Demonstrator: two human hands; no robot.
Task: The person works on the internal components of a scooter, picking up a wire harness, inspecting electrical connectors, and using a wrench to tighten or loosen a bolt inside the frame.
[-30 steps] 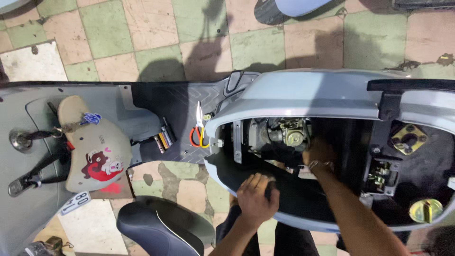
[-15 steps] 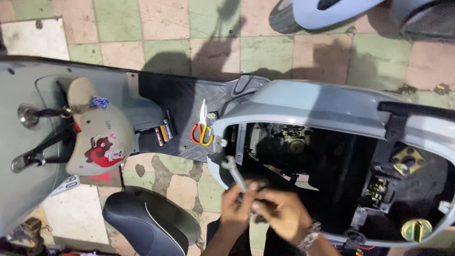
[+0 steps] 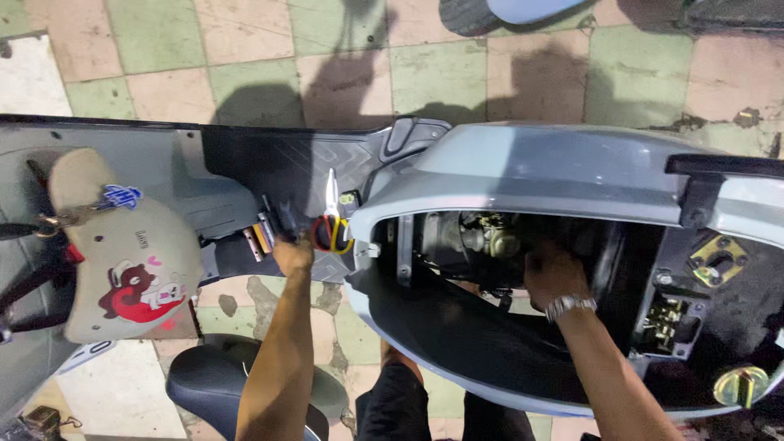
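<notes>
I look down on a grey scooter body (image 3: 531,167) whose open bay shows the engine parts (image 3: 482,241). My left hand (image 3: 292,253) reaches to the black footboard (image 3: 269,167) and closes on a dark tool handle (image 3: 286,219), right beside red-and-yellow-handled pliers (image 3: 331,227) and a few small screwdrivers (image 3: 260,237). My right hand (image 3: 554,273), with a metal wristwatch (image 3: 567,305), is down inside the bay just right of the engine parts. Its fingers are hidden among them.
A beige helmet (image 3: 122,261) with a cartoon print hangs at the left by the handlebar area. A black seat (image 3: 208,384) lies on the tiled floor under my left arm. A brass-coloured cap (image 3: 739,384) and a bracket (image 3: 717,260) sit at the bay's right end.
Both hands were together in front of the bay on a metal wrench. Now my left hand has gone out to the footboard tools and my right hand has gone into the engine bay.
</notes>
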